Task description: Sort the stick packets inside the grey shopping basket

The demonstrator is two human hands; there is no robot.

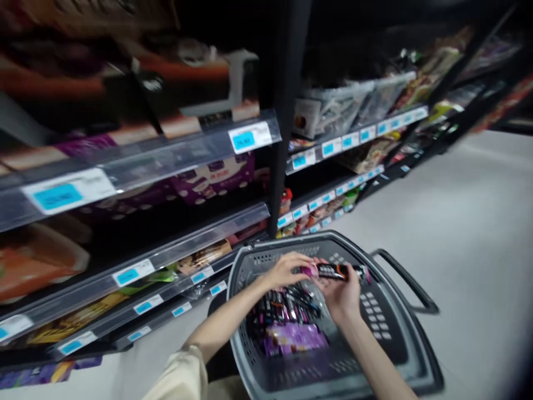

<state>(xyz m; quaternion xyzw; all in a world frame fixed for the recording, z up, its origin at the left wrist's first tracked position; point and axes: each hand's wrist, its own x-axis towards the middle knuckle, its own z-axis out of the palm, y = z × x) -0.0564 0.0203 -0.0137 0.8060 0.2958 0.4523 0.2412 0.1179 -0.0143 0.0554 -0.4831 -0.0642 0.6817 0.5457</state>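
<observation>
Both my hands are above a grey plastic shopping basket (245, 355). A slim black packet with pink ends (331, 270), perhaps a snack bar, lies across them. My left hand (287, 269) pinches its left end, and my right hand (339, 289) grips it from below with the thumb over it. Below them in the basket is a pile of similar black and pink packets (287, 305), beside purple packets (293, 338). Blur hides the small print.
Dark store shelves with a price-label strip (250, 138) run along the left and ahead. Clear plastic bins (345, 105) hold goods on the farther shelf. The basket's handle (408, 283) sticks out to the right over the pale floor (470, 222).
</observation>
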